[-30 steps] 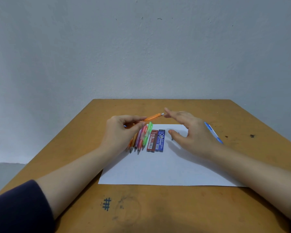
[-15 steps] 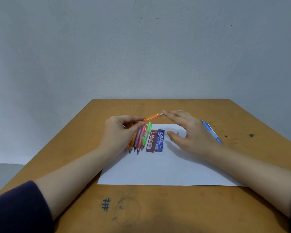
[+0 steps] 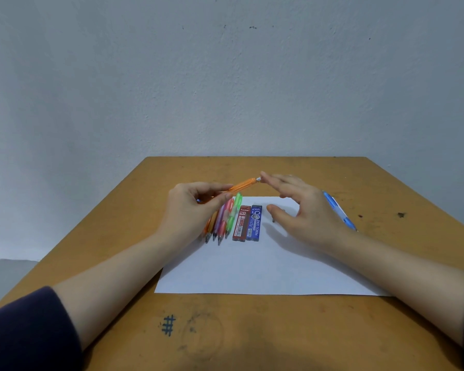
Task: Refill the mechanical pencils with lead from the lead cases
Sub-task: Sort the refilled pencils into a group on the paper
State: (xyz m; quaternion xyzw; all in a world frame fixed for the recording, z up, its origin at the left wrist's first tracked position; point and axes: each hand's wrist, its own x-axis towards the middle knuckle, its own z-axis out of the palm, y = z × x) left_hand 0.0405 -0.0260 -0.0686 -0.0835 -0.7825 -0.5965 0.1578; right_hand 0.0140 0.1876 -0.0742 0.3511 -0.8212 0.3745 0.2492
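- Grip: an orange pencil [image 3: 243,184] is pinched in the curled fingers of the left hand [image 3: 190,210] and held raised, its metal end tilted up toward the far right.
- Nothing is grasped by the right hand [image 3: 308,212]; its straight fingertips are laid against that metal end, thumb apart.
- Other pencils [image 3: 223,222] are laid in a row on the paper [image 3: 252,269] beneath the left hand, the red lead case [image 3: 241,223] and blue lead case [image 3: 255,223] just right of them.
- If the end is pushed askew, the pencil could be levered out of the pinch and dropped onto the row, which would be scattered.
- Lead could be snapped if it is fed in at an angle.
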